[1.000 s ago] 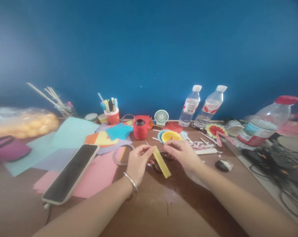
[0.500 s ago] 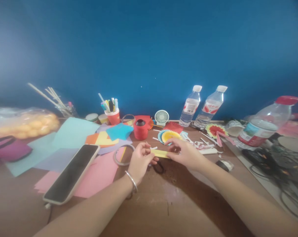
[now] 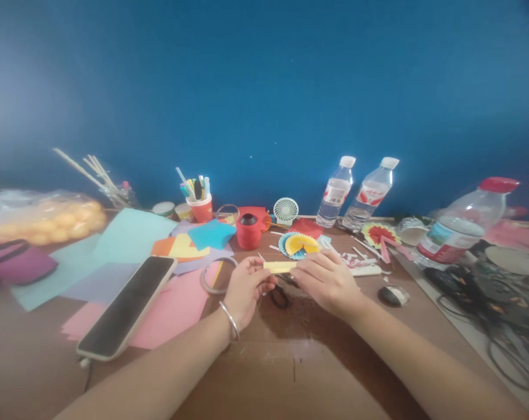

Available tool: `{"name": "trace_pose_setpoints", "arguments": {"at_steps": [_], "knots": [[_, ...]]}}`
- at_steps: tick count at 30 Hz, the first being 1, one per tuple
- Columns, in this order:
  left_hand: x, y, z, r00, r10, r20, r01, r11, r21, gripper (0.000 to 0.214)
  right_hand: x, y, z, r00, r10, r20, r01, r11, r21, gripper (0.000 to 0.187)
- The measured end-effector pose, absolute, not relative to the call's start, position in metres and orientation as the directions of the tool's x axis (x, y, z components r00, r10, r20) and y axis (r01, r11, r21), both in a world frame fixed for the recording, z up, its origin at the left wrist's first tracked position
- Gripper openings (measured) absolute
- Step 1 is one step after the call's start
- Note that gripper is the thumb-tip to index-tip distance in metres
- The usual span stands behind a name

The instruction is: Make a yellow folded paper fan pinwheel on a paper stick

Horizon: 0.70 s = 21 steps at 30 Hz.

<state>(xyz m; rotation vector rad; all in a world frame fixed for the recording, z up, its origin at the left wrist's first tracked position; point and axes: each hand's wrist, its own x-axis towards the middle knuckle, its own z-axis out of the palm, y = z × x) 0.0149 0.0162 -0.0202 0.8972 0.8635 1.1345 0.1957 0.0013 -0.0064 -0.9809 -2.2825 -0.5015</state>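
Observation:
Between my hands is a narrow strip of yellow paper (image 3: pixel 279 267), held level above the desk. My left hand (image 3: pixel 246 287) pinches its left end, a silver bangle on that wrist. The right end is gripped by my right hand (image 3: pixel 328 279), whose fingers cover that part of the strip. Under the strip lie scissors (image 3: pixel 279 296) with dark handles, their blades mostly hidden. Just behind my right hand sits a pleated paper rosette (image 3: pixel 298 245) in yellow and blue. A roll of tape (image 3: pixel 216 275) rests to the left of my left hand.
Coloured paper sheets (image 3: pixel 172 315) and a phone (image 3: pixel 128 306) cover the left side. Behind stand a red spool (image 3: pixel 249 232), a cup of pens (image 3: pixel 200 207), a small fan (image 3: pixel 286 210) and water bottles (image 3: pixel 334 195). At right are a computer mouse (image 3: pixel 393 296), cables and a large red-capped bottle (image 3: pixel 461 224).
My right hand has turned over the strip's right end, its fingers closing together. The strip has tilted to level, and more of the rosette and scissors shows. The view has shifted slightly.

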Motion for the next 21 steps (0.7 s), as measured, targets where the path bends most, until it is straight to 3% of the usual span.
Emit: {"name": "trace_pose_setpoints", "arguments": {"at_steps": [2, 5, 7, 9, 11, 14, 18, 21], "knots": [[0.015, 0.015, -0.018, 0.233, 0.970, -0.064, -0.281, 0.130, 0.951, 0.020, 0.198, 0.003, -0.005, -0.412, 0.552, 0.724, 0.804, 0.595, 0.003, 0.009], [0.013, 0.011, -0.016, 0.390, 0.914, 0.109, 0.107, -0.162, 0.981, 0.011, 0.204, 0.007, -0.001, -0.118, 0.592, 0.797, 0.843, 0.484, -0.235, 0.008], [0.012, 0.009, -0.018, 0.557, 0.805, 0.201, 0.350, -0.448, 0.823, 0.005, 0.208, 0.009, 0.004, -0.001, 0.596, 0.803, 0.821, 0.459, -0.339, 0.008], [0.012, 0.009, -0.021, 0.659, 0.721, 0.214, 0.449, -0.605, 0.657, 0.010, 0.210, 0.010, 0.010, 0.023, 0.587, 0.809, 0.797, 0.477, -0.369, 0.008], [0.012, 0.013, -0.025, 0.677, 0.706, 0.206, 0.486, -0.640, 0.595, 0.017, 0.210, 0.008, 0.015, -0.031, 0.572, 0.820, 0.770, 0.537, -0.345, 0.008], [0.009, 0.024, -0.027, 0.566, 0.786, 0.248, 0.555, -0.586, 0.591, 0.015, 0.205, -0.004, 0.018, -0.228, 0.537, 0.812, 0.688, 0.679, -0.256, 0.010], [-0.005, 0.037, -0.012, 0.400, 0.898, 0.185, 0.564, -0.400, 0.723, 0.018, 0.199, -0.032, -0.001, -0.476, 0.556, 0.681, 0.642, 0.750, -0.163, 0.010], [-0.016, 0.032, 0.010, 0.395, 0.905, 0.159, 0.617, -0.389, 0.684, 0.009, 0.199, -0.048, -0.023, -0.572, 0.592, 0.568, 0.654, 0.747, -0.120, 0.014]]}}
